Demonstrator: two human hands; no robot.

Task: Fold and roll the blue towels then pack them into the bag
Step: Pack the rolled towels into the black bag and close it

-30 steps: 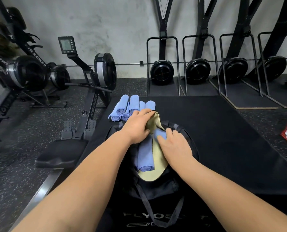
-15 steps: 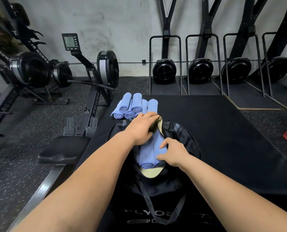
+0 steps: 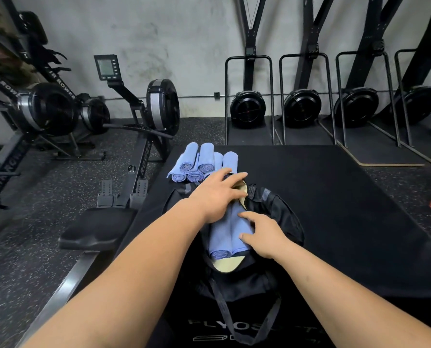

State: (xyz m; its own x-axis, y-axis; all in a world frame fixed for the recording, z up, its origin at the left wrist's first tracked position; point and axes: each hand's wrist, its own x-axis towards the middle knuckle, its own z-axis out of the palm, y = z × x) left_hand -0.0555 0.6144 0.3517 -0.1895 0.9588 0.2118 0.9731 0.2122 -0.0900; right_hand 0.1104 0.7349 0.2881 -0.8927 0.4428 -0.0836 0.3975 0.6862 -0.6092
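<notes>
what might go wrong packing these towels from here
The two rolled towels in the bag lie side by side; they may unroll when the right hand touching them lifts. The left hand on the bag's far rim sits close to the stacked rolls behind and might topple them.

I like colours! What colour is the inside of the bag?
Pale yellow lining, head view.

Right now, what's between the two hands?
Head view: two rolled blue towels in the bag, between left hand and right hand.
</notes>
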